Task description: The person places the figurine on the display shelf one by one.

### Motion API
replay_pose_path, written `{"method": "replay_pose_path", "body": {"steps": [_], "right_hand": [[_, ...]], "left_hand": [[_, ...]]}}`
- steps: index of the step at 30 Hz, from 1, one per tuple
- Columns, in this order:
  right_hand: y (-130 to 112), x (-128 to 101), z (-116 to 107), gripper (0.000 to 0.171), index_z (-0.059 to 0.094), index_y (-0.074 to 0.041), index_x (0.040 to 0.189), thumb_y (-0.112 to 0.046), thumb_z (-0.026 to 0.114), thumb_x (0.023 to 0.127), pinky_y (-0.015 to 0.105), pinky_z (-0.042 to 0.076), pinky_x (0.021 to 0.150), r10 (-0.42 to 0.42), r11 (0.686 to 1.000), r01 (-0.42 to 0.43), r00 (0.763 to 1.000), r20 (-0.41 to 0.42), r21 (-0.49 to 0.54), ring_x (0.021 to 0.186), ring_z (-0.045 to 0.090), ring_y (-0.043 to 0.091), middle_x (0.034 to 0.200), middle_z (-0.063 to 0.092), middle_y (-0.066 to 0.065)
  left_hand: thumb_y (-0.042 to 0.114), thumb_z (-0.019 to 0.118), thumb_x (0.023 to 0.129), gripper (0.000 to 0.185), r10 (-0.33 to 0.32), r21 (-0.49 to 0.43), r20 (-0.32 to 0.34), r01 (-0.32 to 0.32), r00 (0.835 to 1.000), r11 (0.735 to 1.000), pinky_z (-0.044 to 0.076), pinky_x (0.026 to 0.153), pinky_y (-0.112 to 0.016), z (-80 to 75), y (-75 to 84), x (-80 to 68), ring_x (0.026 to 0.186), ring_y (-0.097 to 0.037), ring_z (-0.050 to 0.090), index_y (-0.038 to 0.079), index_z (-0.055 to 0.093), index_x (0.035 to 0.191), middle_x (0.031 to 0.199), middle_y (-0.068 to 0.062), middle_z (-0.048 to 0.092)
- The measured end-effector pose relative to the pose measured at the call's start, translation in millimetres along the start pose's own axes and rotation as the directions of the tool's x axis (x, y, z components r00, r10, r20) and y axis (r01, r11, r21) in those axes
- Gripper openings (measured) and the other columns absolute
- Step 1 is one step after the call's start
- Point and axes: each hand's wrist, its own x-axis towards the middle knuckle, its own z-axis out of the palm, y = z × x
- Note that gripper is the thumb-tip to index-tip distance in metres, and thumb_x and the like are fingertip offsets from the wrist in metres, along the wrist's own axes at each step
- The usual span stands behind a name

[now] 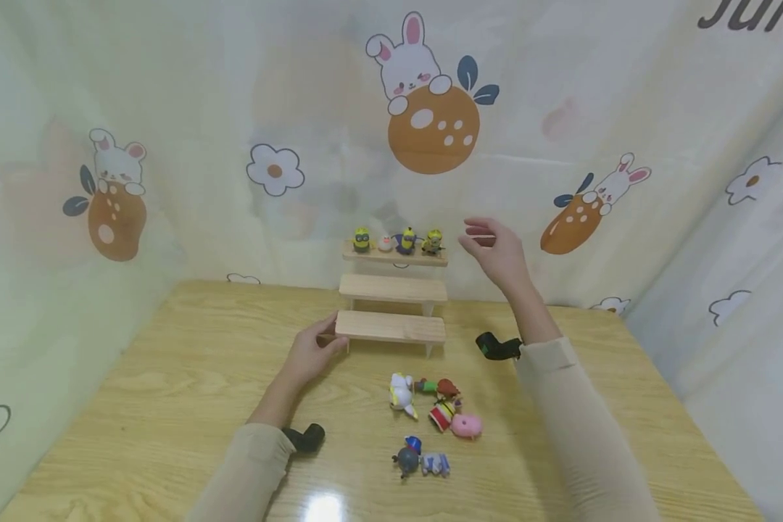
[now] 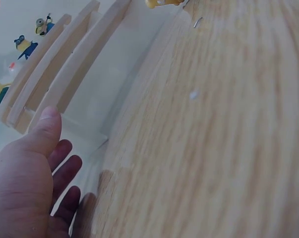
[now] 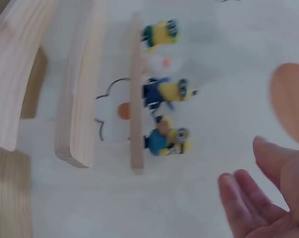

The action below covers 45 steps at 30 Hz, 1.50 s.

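A three-tier wooden display stand [image 1: 391, 326] stands at the back of the table. My left hand [image 1: 313, 351] holds the left end of its lowest tier, thumb at the front edge; in the left wrist view the thumb [image 2: 49, 119] lies on the board's end. On the top tier [image 1: 394, 257] stand a minion figure [image 1: 362, 240], a small white figure [image 1: 385, 243], a caped minion [image 1: 406, 241] and another minion [image 1: 433, 242] at the right end. My right hand [image 1: 499, 250] hovers right of that last minion, fingers loosely bent and holding nothing.
In front of the stand lie a white-and-yellow figure [image 1: 401, 395], a red-haired figure [image 1: 446, 388], a red-and-white figure [image 1: 441, 415], a pink figure [image 1: 466, 425], a dark round-headed figure [image 1: 407, 460] and a grey-white figure [image 1: 436, 464]. A printed curtain [image 1: 326, 94] hangs behind the table.
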Motion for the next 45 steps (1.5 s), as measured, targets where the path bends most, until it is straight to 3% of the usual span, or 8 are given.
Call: {"method": "replay_pose_path", "body": {"steps": [10,18,23,29,36,38,41,45], "right_hand": [[1.7,-71.6,-0.1,0.042,0.059,-0.016,0.126,-0.041,0.06,0.092,0.043,0.052,0.086,0.008,1.0,-0.011,0.981,0.192,0.017,0.107,0.062,0.028,0.119,0.064,0.009],[3.9,-85.6,3.7,0.035,0.06,-0.013,0.124,-0.03,0.062,0.093,0.039,0.054,0.082,-0.037,0.999,0.04,0.97,0.24,-0.005,0.102,0.064,0.027,0.114,0.066,0.009],[4.4,-87.8,8.1,0.032,0.061,-0.012,0.121,-0.028,0.062,0.093,0.041,0.054,0.085,-0.052,0.997,0.071,0.938,0.343,-0.042,0.105,0.064,0.027,0.116,0.065,0.009],[-11.7,-103.9,19.5,0.021,0.065,-0.015,0.108,-0.027,0.064,0.092,0.033,0.054,0.081,-0.082,0.979,0.17,0.828,0.555,-0.109,0.097,0.064,0.016,0.104,0.067,-0.001],[-39.3,-129.9,48.0,0.021,0.066,-0.015,0.108,-0.019,0.069,0.088,0.025,0.053,0.08,-0.158,0.957,0.29,0.546,0.822,-0.009,0.092,0.064,0.009,0.101,0.067,-0.002],[-46.4,-138.5,57.9,0.023,0.067,-0.014,0.11,-0.016,0.07,0.087,0.024,0.053,0.081,-0.156,0.942,0.334,0.489,0.858,-0.018,0.092,0.064,0.009,0.102,0.068,-0.002],[-56.5,-153.6,71.5,0.025,0.068,-0.019,0.108,-0.018,0.073,0.084,0.021,0.051,0.079,-0.09,0.895,0.428,0.448,0.889,-0.125,0.089,0.062,0.007,0.1,0.067,-0.005],[-65.5,-174.8,83.8,0.028,0.07,-0.023,0.102,-0.021,0.08,0.076,0.018,0.049,0.068,0.052,0.82,0.481,0.478,0.877,-0.311,0.08,0.057,0.003,0.094,0.066,-0.009]], "left_hand": [[0.034,0.067,0.087,0.067,-0.001,0.001,0.0,0.001,1.0,1.0,0.05,0.094,-0.042,-4.7,-2.0,1.2,0.106,-0.026,0.062,0.011,0.04,0.145,0.125,-0.011,0.062],[0.031,0.068,0.088,0.067,0.001,-0.015,-0.009,-0.001,1.0,1.0,0.051,0.093,-0.041,-5.8,-0.4,3.2,0.105,-0.026,0.063,0.011,0.039,0.145,0.127,-0.011,0.062],[0.032,0.068,0.087,0.067,0.009,-0.025,-0.019,-0.01,1.0,1.0,0.052,0.09,-0.04,-6.1,-3.2,4.6,0.104,-0.026,0.063,0.011,0.04,0.145,0.125,-0.011,0.062],[0.029,0.068,0.088,0.065,0.008,-0.017,-0.016,-0.009,1.0,1.0,0.051,0.092,-0.041,-5.0,-4.9,3.9,0.105,-0.026,0.063,0.009,0.041,0.144,0.123,-0.012,0.064],[0.03,0.068,0.088,0.066,0.0,-0.005,-0.002,0.0,1.0,1.0,0.05,0.095,-0.041,-2.7,-3.7,4.2,0.108,-0.026,0.061,0.011,0.04,0.145,0.124,-0.011,0.063],[0.031,0.068,0.088,0.066,0.008,-0.002,-0.007,-0.008,1.0,1.0,0.05,0.095,-0.042,-2.3,-3.8,4.2,0.11,-0.026,0.061,0.011,0.04,0.144,0.124,-0.012,0.063],[0.031,0.068,0.087,0.067,0.008,-0.01,-0.004,-0.008,1.0,1.0,0.05,0.095,-0.042,-1.6,-3.9,3.1,0.109,-0.027,0.061,0.011,0.04,0.145,0.123,-0.012,0.063],[0.037,0.067,0.087,0.068,-0.013,0.003,0.013,0.013,1.0,1.0,0.049,0.096,-0.043,0.1,-4.1,1.0,0.108,-0.026,0.061,0.014,0.039,0.146,0.124,-0.011,0.063]]}}
